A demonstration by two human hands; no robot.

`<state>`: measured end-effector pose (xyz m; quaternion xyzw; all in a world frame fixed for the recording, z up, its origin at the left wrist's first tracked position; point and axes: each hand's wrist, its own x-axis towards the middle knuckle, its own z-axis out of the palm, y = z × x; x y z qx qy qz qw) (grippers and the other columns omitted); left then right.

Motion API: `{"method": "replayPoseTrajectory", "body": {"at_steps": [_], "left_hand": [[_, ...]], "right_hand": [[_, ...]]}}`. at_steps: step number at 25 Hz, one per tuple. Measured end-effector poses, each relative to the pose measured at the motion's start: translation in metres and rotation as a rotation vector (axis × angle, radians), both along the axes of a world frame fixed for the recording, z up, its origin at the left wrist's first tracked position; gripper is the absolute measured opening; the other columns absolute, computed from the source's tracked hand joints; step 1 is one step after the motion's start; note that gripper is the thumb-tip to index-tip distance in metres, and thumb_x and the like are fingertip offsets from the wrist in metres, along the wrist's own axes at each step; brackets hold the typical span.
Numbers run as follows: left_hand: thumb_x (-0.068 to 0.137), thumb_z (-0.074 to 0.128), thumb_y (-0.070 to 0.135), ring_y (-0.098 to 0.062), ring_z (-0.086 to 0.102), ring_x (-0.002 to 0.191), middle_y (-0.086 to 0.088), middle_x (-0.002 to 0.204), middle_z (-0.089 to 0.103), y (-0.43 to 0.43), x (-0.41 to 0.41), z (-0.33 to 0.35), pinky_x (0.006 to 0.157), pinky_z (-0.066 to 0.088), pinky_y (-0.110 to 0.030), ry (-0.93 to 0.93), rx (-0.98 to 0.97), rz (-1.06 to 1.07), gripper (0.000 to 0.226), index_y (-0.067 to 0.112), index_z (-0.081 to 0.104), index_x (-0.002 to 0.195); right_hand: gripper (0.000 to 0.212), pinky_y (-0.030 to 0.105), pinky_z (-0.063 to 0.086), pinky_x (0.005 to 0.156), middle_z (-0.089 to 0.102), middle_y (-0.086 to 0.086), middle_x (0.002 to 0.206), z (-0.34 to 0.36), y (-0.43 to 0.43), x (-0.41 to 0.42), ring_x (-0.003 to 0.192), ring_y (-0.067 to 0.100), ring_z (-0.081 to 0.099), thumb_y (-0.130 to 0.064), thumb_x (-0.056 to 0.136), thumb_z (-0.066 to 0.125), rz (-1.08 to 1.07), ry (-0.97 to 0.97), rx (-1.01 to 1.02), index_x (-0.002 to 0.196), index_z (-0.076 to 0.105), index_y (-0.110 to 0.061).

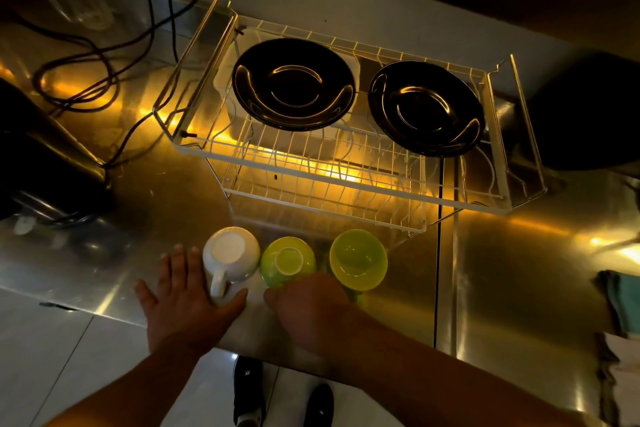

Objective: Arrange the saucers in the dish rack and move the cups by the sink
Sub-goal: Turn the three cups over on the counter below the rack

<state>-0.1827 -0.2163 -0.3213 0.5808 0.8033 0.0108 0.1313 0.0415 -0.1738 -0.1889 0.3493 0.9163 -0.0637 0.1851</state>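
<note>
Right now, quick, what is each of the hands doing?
Left hand: open, fingers spread beside the white cup.
Right hand: curled at the middle green cup; grip hidden.

**Dim kitchen, amber glow under the rack**

The scene is dark overall, with a warm amber light glowing beneath the dish rack (346, 179) and shining up through its wires. The same glow streaks the steel worktop (502, 270) left and right of the rack as hard yellow glare. The black saucers (293, 84) in the rack show only thin curved highlights. Behind the rack and at its far right the picture sinks into near-black, and detail is lost. In front of the rack, the left hand (183, 298), right hand (311, 302) and cups (231, 255) are faintly lit and slightly soft. The wide lens bows the rack's rails and stretches the frame's edges.
</note>
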Motion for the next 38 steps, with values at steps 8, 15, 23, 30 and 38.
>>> {"method": "replayPoseTrajectory", "body": {"at_steps": [8,15,23,30,38], "left_hand": [[0.071,0.033,0.1,-0.029,0.004,0.159,-0.009,0.173,0.012,0.0,-0.001,-0.003,0.12,0.006,-0.067,0.012,0.007,-0.003,0.125,0.019,0.01,0.164],[0.072,0.031,0.1,-0.029,0.004,0.159,-0.009,0.173,0.012,-0.001,0.001,-0.001,0.12,0.004,-0.064,0.004,0.02,0.0,0.124,0.018,0.011,0.163],[0.072,0.032,0.099,-0.031,0.006,0.159,-0.01,0.172,0.014,-0.001,0.002,0.006,0.12,0.007,-0.068,-0.019,0.005,-0.003,0.123,0.018,0.012,0.163],[0.072,0.031,0.099,-0.031,0.004,0.159,-0.01,0.173,0.012,-0.001,0.003,0.008,0.121,0.005,-0.067,-0.026,0.008,-0.008,0.123,0.017,0.013,0.163],[0.072,0.031,0.099,-0.031,0.004,0.159,-0.01,0.173,0.012,0.0,0.003,0.009,0.121,0.005,-0.068,-0.024,0.003,-0.005,0.124,0.017,0.013,0.163]], "right_hand": [[0.013,0.037,0.044,0.078,0.069,0.009,0.108,-0.005,-0.002,-0.028,0.101,0.029,0.066,-0.018,0.097,0.052,-0.106,-0.179,-0.086,0.107,0.059,-0.016],[0.028,0.041,0.043,0.104,0.058,0.018,0.133,0.013,0.009,-0.038,0.124,0.038,0.052,-0.019,0.101,0.045,-0.196,-0.213,-0.133,0.123,0.058,-0.007],[0.017,0.028,0.041,0.067,0.069,0.003,0.092,0.055,0.044,0.016,0.086,0.022,0.064,-0.035,0.091,0.055,-0.944,0.389,-0.391,0.089,0.067,-0.023],[0.027,0.038,0.046,0.066,0.068,0.019,0.074,0.018,0.0,0.044,0.066,0.025,0.06,-0.019,0.091,0.058,-1.552,1.085,-0.898,0.069,0.07,-0.009],[0.02,0.025,0.05,0.062,0.075,0.015,0.099,-0.007,-0.022,0.026,0.083,0.022,0.065,-0.015,0.095,0.057,-1.528,1.307,-1.144,0.105,0.068,-0.002]]}}
